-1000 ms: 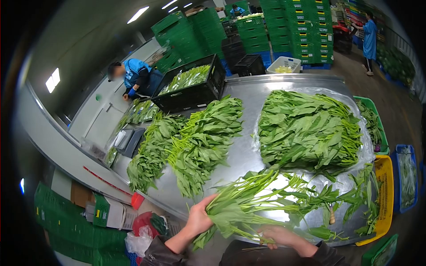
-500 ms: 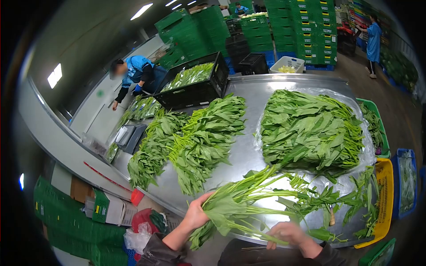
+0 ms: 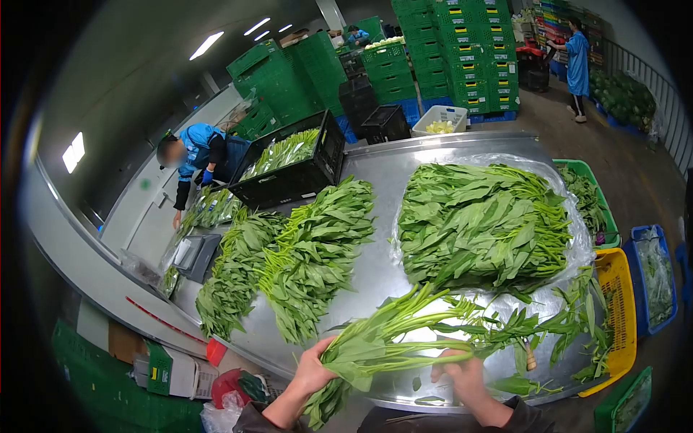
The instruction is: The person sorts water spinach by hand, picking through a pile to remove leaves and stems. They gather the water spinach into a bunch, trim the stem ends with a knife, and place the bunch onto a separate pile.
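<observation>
My left hand [image 3: 315,369] is closed round the leafy end of a bunch of water spinach [image 3: 375,346] at the table's near edge. The bunch's stems point right. My right hand [image 3: 462,372] has its fingers curled at the stem ends, partly hidden by them. Loose stems and leaves [image 3: 509,328] lie just beyond on the metal table [image 3: 390,260]. Among them shows the wooden handle [image 3: 530,357] of a tool whose other end is hidden. A large pile of water spinach [image 3: 484,224] rests on clear plastic behind.
Two heaps of water spinach [image 3: 317,252] [image 3: 242,267] lie left, beside a grey device [image 3: 198,258]. A black crate [image 3: 289,189] holds bagged greens. A co-worker in blue [image 3: 198,155] leans over the far left. Yellow [image 3: 617,317] and green crates [image 3: 610,216] stand right.
My view has shifted, so the table appears further left. My right hand has come up to the stem ends, and the spread stems are closer together. The co-worker's hand reaches lower.
</observation>
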Demonstrator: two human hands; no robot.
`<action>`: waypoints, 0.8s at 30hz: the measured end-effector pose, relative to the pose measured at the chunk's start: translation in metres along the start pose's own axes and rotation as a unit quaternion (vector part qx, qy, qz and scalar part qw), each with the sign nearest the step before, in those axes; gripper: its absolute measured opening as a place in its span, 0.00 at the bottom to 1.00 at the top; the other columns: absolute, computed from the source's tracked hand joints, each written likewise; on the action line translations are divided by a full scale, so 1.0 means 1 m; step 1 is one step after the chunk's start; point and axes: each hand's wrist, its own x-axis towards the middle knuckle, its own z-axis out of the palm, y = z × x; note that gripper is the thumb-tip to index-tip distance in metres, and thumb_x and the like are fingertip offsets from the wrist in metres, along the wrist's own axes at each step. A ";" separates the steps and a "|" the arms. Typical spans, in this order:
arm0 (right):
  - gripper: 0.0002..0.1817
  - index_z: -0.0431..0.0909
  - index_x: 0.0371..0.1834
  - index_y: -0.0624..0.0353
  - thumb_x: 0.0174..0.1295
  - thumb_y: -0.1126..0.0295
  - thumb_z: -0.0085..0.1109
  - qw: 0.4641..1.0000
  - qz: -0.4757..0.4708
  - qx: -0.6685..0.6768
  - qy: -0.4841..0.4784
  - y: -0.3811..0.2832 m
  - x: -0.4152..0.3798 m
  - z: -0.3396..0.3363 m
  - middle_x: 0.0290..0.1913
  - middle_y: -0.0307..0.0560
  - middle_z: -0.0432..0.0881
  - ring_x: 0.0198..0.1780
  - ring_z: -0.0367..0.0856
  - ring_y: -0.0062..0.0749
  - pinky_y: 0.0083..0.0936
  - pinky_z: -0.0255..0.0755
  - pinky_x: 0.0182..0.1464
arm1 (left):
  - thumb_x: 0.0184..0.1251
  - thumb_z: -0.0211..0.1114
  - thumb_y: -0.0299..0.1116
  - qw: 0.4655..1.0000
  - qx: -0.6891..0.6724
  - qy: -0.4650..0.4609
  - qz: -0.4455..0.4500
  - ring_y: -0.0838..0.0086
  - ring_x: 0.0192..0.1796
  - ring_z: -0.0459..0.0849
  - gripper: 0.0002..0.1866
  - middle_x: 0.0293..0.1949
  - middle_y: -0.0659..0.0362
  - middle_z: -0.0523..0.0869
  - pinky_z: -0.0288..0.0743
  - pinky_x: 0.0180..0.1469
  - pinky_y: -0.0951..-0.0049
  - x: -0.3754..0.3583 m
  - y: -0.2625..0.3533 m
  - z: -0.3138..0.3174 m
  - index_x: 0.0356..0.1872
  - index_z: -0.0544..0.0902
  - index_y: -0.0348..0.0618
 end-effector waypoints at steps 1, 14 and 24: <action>0.11 0.74 0.51 0.68 0.67 0.78 0.53 1.000 0.000 0.001 0.000 -0.003 0.000 0.001 0.41 0.54 0.80 0.37 0.83 0.34 0.29 0.81 0.40 | 0.43 0.76 0.22 1.000 0.001 0.000 0.000 0.79 0.51 0.80 0.39 0.51 0.59 0.83 0.71 0.58 0.76 0.000 0.000 0.000 0.62 0.72 0.34; 0.15 0.62 0.58 0.66 0.75 0.68 0.34 0.999 -0.034 0.003 -0.037 -0.004 -0.003 0.013 0.44 0.64 0.80 0.41 0.84 0.47 0.38 0.80 0.45 | 0.43 0.75 0.22 0.999 -0.009 0.024 -0.024 0.78 0.51 0.80 0.38 0.51 0.59 0.83 0.70 0.58 0.75 -0.001 -0.020 -0.005 0.62 0.73 0.36; 0.18 0.69 0.47 0.70 0.72 0.65 0.35 0.996 0.050 0.046 0.055 -0.006 0.004 0.014 0.39 0.59 0.81 0.31 0.81 0.38 0.30 0.77 0.39 | 0.41 0.77 0.24 0.998 0.047 0.033 -0.019 0.77 0.51 0.80 0.39 0.50 0.59 0.83 0.70 0.58 0.74 -0.008 0.000 0.008 0.61 0.74 0.35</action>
